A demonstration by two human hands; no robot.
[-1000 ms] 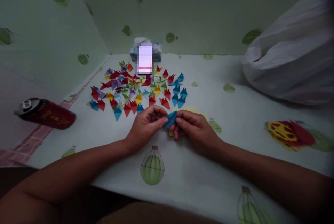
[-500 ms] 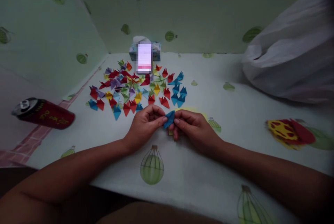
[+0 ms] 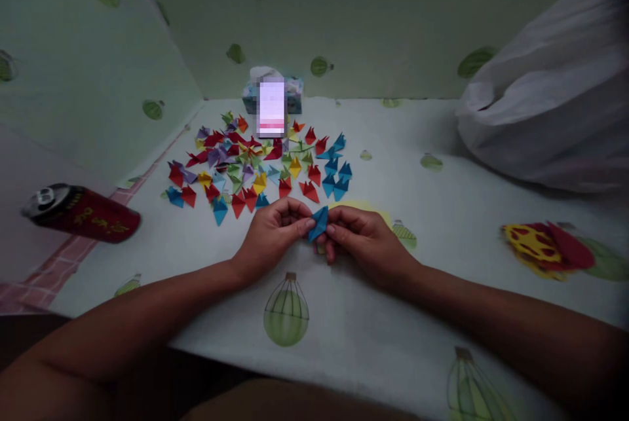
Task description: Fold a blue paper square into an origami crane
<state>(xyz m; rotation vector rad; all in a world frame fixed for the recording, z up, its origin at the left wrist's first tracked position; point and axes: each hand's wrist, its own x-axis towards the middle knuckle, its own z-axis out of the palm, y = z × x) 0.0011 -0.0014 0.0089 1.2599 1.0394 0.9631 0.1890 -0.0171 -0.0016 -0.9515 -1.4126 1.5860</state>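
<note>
Pale green walls [image 3: 393,21] fill the top of the frame above a white table [image 3: 452,211]. Just below the middle, my left hand [image 3: 272,234] and right hand [image 3: 371,244] pinch a small folded blue paper [image 3: 319,223] between thumbs and fingers. Paper birds [image 3: 259,183] lie scattered left of center, near a lit phone [image 3: 271,103]; a red can [image 3: 101,215] is at the left.

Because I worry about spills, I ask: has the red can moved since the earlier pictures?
No. The red can keeps its place relative to the small printed balloon below it in the picture; both shift slightly left together, with the camera's view.
</note>
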